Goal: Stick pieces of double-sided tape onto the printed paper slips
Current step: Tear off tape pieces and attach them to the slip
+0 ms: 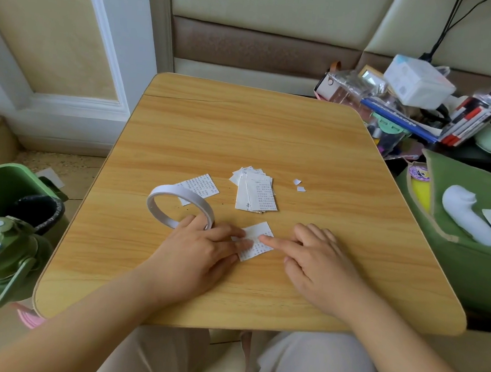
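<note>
The left hand's [202,249] fingers cover the near-left part of the slip [259,243] they rest on, and any tape piece beneath them is hidden. Print on that slip is too small to read. Beyond the hand, the tape roll [179,207] overlaps another slip [202,186].

Wooden table [272,123] with rounded corners, bearing a stack of printed slips [256,193]. Left of the stack: one loose slip [200,185], with a tape roll [179,206] on edge overlapping it. Right of the stack: two paper scraps [299,185]. Nearer than the stack: one slip [259,243] under both hands
</note>
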